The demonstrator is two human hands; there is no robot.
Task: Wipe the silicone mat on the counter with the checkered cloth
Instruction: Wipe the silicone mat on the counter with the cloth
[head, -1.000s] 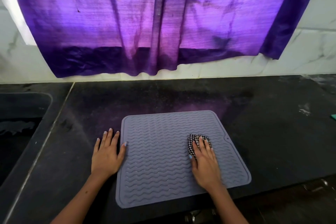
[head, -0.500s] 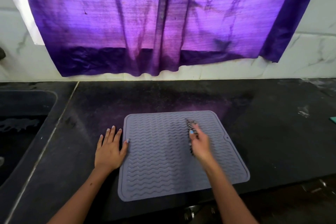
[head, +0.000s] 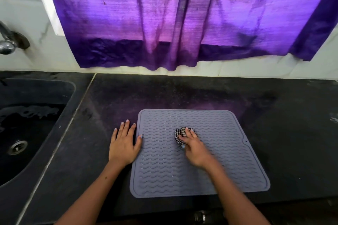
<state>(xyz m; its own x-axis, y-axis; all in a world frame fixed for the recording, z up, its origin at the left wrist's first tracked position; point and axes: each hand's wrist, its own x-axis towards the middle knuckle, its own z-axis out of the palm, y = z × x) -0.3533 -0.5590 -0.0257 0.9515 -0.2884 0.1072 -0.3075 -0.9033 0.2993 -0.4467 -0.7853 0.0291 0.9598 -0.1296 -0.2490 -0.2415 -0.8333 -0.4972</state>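
Two hands seen: left hand (head: 124, 145) laid flat at mat's 9 o'clock edge, right hand (head: 194, 149) grip closed on bunched checkered cloth (head: 180, 134), mid silicone mat (head: 199, 153), on counter (head: 283, 126). Risk judged: mat dragged or rucked if left pressure is eased.

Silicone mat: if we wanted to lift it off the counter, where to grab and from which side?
Take the silicone mat at its near right corner, coming from the front edge of the counter. It lies flat and thin, so a pinch under the raised rim suits it. That corner is free: the left hand rests at the left edge and the right hand holds the checkered cloth mid-mat.
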